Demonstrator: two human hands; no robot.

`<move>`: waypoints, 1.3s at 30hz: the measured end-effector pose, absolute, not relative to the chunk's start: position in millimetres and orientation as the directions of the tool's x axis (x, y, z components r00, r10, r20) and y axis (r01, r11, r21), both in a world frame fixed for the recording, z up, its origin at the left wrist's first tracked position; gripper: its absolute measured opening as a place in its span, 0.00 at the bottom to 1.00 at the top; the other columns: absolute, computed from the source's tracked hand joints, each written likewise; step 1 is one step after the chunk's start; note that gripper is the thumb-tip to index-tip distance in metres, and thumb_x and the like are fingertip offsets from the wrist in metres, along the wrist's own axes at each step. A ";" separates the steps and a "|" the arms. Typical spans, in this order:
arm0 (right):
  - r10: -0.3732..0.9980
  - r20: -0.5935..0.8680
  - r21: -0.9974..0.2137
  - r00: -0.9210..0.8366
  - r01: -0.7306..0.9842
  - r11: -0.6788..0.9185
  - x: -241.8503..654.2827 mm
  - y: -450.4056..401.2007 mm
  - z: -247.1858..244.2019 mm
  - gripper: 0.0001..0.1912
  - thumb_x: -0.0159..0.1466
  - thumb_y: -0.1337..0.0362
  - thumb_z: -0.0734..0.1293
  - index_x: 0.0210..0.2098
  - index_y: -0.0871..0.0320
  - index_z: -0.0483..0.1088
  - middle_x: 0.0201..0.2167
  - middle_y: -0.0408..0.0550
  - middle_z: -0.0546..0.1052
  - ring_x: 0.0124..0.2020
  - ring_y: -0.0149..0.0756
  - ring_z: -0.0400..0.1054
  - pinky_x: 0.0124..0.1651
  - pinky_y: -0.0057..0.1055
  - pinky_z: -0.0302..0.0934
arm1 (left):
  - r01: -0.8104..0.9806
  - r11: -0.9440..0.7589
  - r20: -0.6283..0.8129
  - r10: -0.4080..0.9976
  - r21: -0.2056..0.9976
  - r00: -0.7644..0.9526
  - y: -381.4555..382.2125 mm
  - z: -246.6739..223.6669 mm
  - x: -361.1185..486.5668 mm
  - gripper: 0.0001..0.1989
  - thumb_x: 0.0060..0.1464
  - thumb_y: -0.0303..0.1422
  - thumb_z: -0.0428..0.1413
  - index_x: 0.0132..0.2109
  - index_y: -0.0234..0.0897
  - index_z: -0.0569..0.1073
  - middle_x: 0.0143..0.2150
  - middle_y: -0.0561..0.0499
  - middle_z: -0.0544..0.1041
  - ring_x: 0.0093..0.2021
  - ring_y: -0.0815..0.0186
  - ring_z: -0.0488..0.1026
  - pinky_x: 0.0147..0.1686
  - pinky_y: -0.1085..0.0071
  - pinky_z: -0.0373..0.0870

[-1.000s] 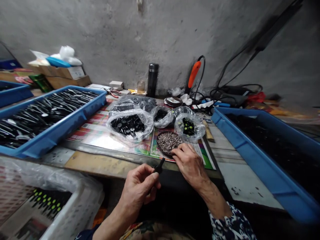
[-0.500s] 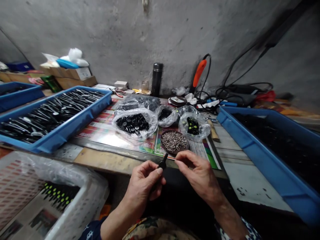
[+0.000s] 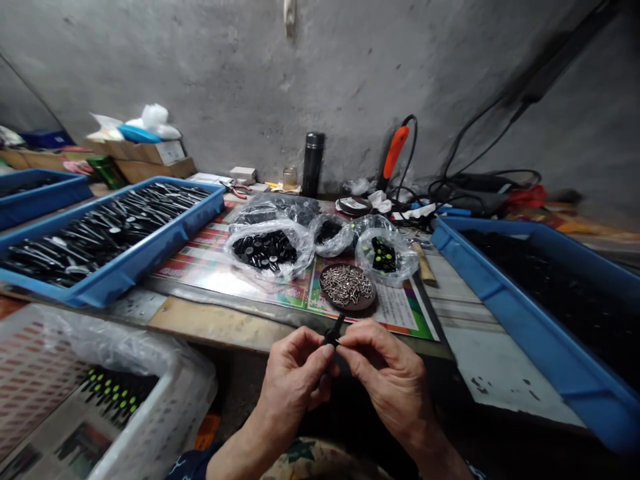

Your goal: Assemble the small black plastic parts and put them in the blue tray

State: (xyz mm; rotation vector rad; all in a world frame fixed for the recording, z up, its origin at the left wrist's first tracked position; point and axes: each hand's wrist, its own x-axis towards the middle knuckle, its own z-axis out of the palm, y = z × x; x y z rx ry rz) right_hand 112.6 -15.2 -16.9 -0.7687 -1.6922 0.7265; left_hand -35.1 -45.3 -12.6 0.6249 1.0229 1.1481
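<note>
Over the near edge of the table, my left hand (image 3: pixel 295 373) is closed on a small black plastic piece (image 3: pixel 334 332) with a rounded head and a narrow stem pointing up. My right hand (image 3: pixel 390 373) pinches a tiny metal pin (image 3: pixel 339 342) against the head of that piece; whether it sits in a hole is too small to tell. Just beyond my fingers is a brown dish (image 3: pixel 357 308) heaped with short silvery metal pins (image 3: pixel 345 283). Behind it stand open plastic bags: one of black parts (image 3: pixel 265 250), another of black parts with yellow-green dots (image 3: pixel 384 255).
A blue tray (image 3: pixel 103 283) of long black pieces lies left, another blue tray (image 3: pixel 500 287) right. Lower left is a white plastic basket (image 3: pixel 170 393) holding dotted parts. A dark flask (image 3: pixel 313 163) and an orange-handled tool (image 3: pixel 397 153) stand by the wall.
My right hand has moved left and slightly down, bringing the metal pin to the black piece. My left hand has shifted a little to the right, still holding the piece.
</note>
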 end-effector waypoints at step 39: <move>0.966 0.124 -0.989 -0.229 -0.110 0.101 103.3 -13.3 -32.7 0.16 0.65 0.53 0.72 0.32 0.60 0.71 0.20 0.41 0.70 0.17 0.26 0.60 0.17 0.18 0.55 | -0.348 0.133 -0.130 0.991 0.928 0.031 -47.8 -17.2 -24.7 0.18 0.51 0.45 0.65 0.31 0.35 0.71 0.22 0.53 0.74 0.17 0.77 0.61 0.14 0.82 0.56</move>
